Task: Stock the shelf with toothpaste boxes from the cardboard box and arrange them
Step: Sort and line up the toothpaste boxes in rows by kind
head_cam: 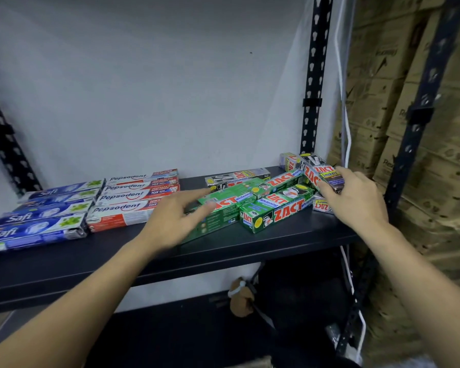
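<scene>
My right hand (356, 200) grasps a silver ZACT Smokers box (320, 172), fingers curled over its far end and thumb against its near edge, so the box sits tilted, raised above the others on the black shelf (276, 243). Just under my right palm lies another silver box (322, 205), its lettering upside down, and just beyond my fingertips a third one (288, 160) stands near the black upright post (314, 75). My left hand (175, 216) is released, fingers straight and spread, the index finger stretched over a green ZACT Whitening box (221, 208); the hand is blurred, so I cannot tell whether it presses down. Between my two hands lie two more green Whitening boxes, one near the front edge (276, 212) and one behind it (282, 181), loosely piled at differing angles, and beyond them a long silver ZACT box (237, 176) rests against the wall side. Left of my left hand a neat row of white and red Pepsodent boxes (133, 197) touches side by side, and further left a row of blue Safi boxes (37, 216). Right of my right hand, past the post, brown cardboard cartons (436, 155) are stacked high.
</scene>
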Demonstrator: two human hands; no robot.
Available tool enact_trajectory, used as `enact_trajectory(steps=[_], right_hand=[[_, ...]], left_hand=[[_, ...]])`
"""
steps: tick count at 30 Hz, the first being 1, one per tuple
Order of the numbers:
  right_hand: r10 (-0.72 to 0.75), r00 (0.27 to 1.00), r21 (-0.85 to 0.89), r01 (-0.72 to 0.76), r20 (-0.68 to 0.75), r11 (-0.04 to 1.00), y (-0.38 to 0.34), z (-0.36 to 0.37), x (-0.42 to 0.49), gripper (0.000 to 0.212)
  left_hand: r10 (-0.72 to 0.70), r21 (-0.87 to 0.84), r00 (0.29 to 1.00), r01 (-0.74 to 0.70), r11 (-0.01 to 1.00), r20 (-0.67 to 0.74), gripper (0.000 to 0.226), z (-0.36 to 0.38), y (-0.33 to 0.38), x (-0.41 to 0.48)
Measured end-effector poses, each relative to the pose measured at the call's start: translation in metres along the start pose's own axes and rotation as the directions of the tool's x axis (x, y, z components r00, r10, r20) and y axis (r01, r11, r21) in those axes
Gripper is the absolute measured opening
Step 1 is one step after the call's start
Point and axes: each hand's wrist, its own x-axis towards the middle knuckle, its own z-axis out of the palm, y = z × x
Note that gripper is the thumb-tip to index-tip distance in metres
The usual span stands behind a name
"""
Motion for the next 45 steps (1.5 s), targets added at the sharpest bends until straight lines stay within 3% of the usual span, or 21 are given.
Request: enact_trajectory(steps=[5, 9, 16, 24, 33, 38, 41, 45], right_hand=[[-0.024, 0.999, -0.095, 0.020, -0.040, 0.995, -0.003, -0.002, -0.001, 0.063], [-0.217, 0.973, -0.200, 0.197, -0.082, 0.960, -0.028, 0.002, -0.011, 0.057], [-0.428, 0.903, -0.076, 0.430, 0.044, 0.900, -0.081, 0.020, -0.005, 0.040], [-0.445, 0.833, 0.126, 0.428, 0.328, 0.895, -0.134, 0.056, 0.045, 0.031], [-0.512, 0.602, 0.141, 0.554, 0.612, 0.820, -0.178, 0.103, 0.080, 0.047], [-0.458, 0.501, 0.114, 0.574, 0.734, 0.811, -0.200, 0.129, 0.088, 0.058], [-0.431, 0.529, 0.103, 0.539, 0.731, 0.836, -0.207, 0.139, 0.090, 0.056], [-0.531, 0.594, 0.218, 0.517, 0.604, 0.827, -0.204, 0.153, 0.086, 0.050]], left_hand=[[-0.146, -0.123, 0.972, 0.125, 0.985, -0.185, 0.049, -0.018, -0.019, 0.004], [-0.170, 0.015, 0.948, 0.180, 0.983, -0.268, 0.046, -0.026, -0.044, 0.004], [-0.117, 0.378, 0.975, 0.181, 0.908, -0.187, 0.052, -0.029, -0.090, -0.001], [-0.171, 0.458, 0.980, 0.200, 0.866, -0.104, 0.073, -0.018, -0.109, -0.006], [-0.190, 0.483, 0.974, 0.227, 0.846, -0.124, 0.073, -0.012, -0.109, -0.006], [-0.189, 0.466, 0.972, 0.234, 0.853, -0.141, 0.069, -0.012, -0.107, -0.006], [-0.203, 0.469, 0.969, 0.246, 0.848, -0.141, 0.069, -0.012, -0.106, -0.005], [-0.203, 0.471, 0.968, 0.249, 0.846, -0.146, 0.065, -0.012, -0.106, -0.005]])
